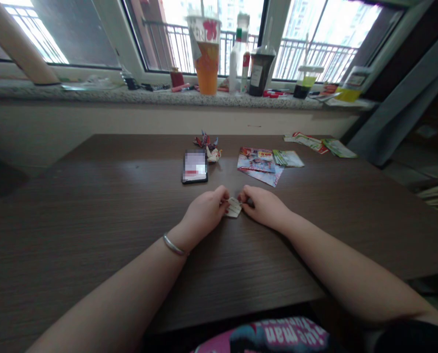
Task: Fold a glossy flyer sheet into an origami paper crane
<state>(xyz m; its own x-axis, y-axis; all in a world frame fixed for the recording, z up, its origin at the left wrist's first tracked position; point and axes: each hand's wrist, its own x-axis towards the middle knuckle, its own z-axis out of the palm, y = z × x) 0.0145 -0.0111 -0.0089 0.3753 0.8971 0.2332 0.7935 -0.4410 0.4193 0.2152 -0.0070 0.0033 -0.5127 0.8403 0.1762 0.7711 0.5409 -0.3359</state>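
Pink printed garment (278, 336): nearest of all, at the bottom edge; both bare forearms reach out over it onto the worktop (94, 206).
Bangle (174, 245): silver, on the left wrist.
Phone (194, 166): flat on the wood, beyond the left hand.
Left hand (204, 212): resting on the worktop, its fingers (221, 196) curled in and pinching the left edge of the small paper.
Folded figures (207, 143): a few paper shapes, coloured and white, just behind and beside the phone.
Small paper (234, 207): white, folded down to a compact piece, held between the two hands low over the middle of the worktop.
Printed sheets (257, 162): lying flat and unfolded, beyond the right hand.
Right hand (265, 206): fingers bunched together, nipping the paper's right edge.
Leaflets (314, 142): scattered near the far right corner.
Progress: from where I stand, this piece looks well into its folding but not yet shaped like the figures by the phone. Several flat sheets lie untouched.
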